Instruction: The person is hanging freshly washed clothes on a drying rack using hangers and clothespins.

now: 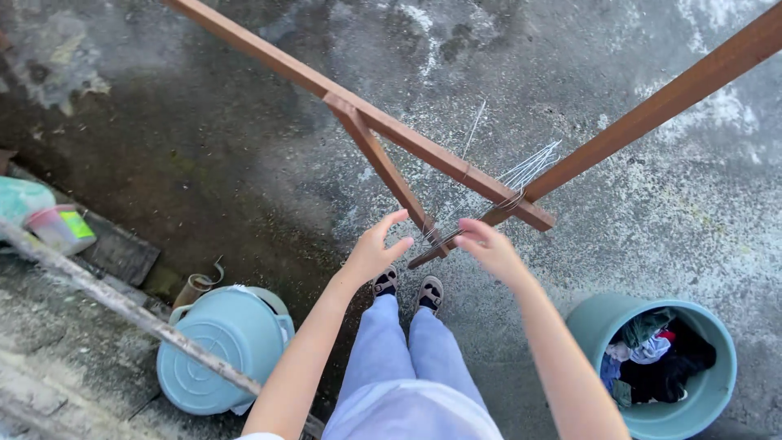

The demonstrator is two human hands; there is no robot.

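I look straight down at my two bare hands, held up near the middle of the frame. My left hand has its fingers loosely spread and curled, holding nothing, just left of the end of a brown wooden bar. My right hand is close beside it on the right, fingers bent and drawn together near the thin wires; whether it pinches a wire I cannot tell.

The wires are bunched at the joint of the wooden frame, just above my hands, where the slanting bars meet. One long bar runs to the upper left of the frame, another to the upper right.

Below my hands are my shoes and light blue trousers on the wet concrete floor. At lower right stands a green bucket full of mixed clothes. At lower left a light blue bucket lies upside down, with a grey pole crossing in front of it.
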